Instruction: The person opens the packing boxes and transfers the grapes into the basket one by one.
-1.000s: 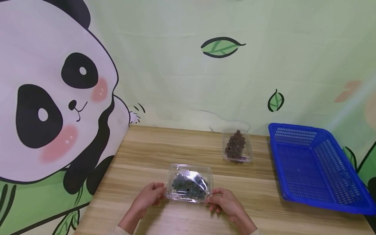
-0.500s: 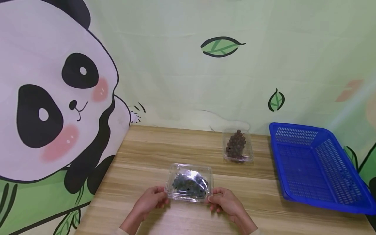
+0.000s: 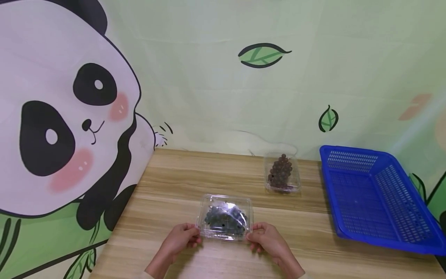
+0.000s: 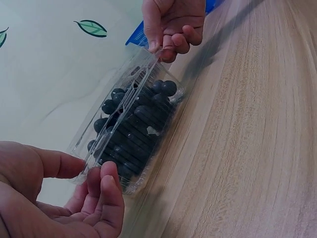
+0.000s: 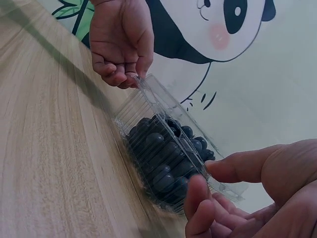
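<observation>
A clear box [image 3: 224, 221] of dark grapes [image 4: 141, 119] sits near the middle of the bench [image 3: 195, 174], toward the person, its long side facing them. Its lid [image 3: 226, 203] lies over the fruit, with bright glare on top. In the wrist views the rims of lid and base run close together along the near side; whether they are fully snapped, I cannot tell.

The left hand [image 3: 179, 239] pinches the box's near left corner at the rim, the thumb on the lid side and fingers curled beneath. The right hand [image 3: 266, 239] grasps the near right corner in much the same way, so the grip is on the box at both ends.

The step in hand looks like working the lid's front edge at its two corners. Whichever way that edge is to go, the next move seems to call for matched effort from both thumbs, since uneven force could twist the thin plastic.

Farther back, to the right and well apart from the hands, stands a second box [image 3: 283, 190] with red grapes [image 3: 281, 170]. Right of that is a blue basket [image 3: 362, 197]. Behind the bench hangs a green backdrop [image 3: 209, 97] with a cartoon panda [image 3: 101, 120].
</observation>
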A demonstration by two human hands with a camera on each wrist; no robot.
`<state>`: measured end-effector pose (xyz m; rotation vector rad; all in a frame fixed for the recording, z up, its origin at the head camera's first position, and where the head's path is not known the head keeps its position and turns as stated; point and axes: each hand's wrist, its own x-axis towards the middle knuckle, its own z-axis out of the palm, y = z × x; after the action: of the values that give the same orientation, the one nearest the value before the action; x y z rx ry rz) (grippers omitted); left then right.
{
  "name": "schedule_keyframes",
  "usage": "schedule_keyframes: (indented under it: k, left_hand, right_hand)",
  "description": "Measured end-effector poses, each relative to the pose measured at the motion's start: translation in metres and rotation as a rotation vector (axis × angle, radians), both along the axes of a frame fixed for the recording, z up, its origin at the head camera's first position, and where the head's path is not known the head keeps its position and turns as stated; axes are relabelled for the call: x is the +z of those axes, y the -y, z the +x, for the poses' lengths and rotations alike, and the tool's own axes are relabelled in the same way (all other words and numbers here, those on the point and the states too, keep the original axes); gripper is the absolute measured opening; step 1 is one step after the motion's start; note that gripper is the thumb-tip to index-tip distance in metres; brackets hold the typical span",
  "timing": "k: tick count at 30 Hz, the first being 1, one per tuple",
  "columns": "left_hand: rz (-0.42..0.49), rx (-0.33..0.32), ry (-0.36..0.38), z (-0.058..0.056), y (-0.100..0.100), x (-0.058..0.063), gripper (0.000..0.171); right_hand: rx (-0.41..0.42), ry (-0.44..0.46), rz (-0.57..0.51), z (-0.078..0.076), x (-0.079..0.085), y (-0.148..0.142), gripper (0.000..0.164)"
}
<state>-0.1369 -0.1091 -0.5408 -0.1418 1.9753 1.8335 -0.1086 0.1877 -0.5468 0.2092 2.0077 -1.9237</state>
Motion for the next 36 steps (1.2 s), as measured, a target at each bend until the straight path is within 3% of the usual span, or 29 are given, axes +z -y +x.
schedule_keyframes:
  k: [4,9,19,27,36]
  left_hand:
    - [-0.002,0.011,0.008,-0.001,0.0,-0.002,0.021]
    - [-0.009,0.036,0.012,-0.002,0.0,-0.004,0.02]
    - [-0.037,0.06,0.006,-0.002,-0.006,-0.002,0.011]
    - [-0.048,0.055,0.019,-0.002,-0.006,0.001,0.01]
    - [-0.042,0.091,0.016,-0.002,-0.007,-0.003,0.01]
  right_hand:
    - [-0.066,-0.066,0.085,0.002,0.003,0.005,0.039]
    - [-0.127,-0.189,0.271,0.003,0.009,0.011,0.041]
    - [-0.15,-0.379,0.487,0.007,0.025,0.019,0.04]
    - [-0.112,-0.555,0.642,0.01,0.042,0.034,0.032]
    - [-0.01,-0.65,0.79,0.008,0.061,0.058,0.026]
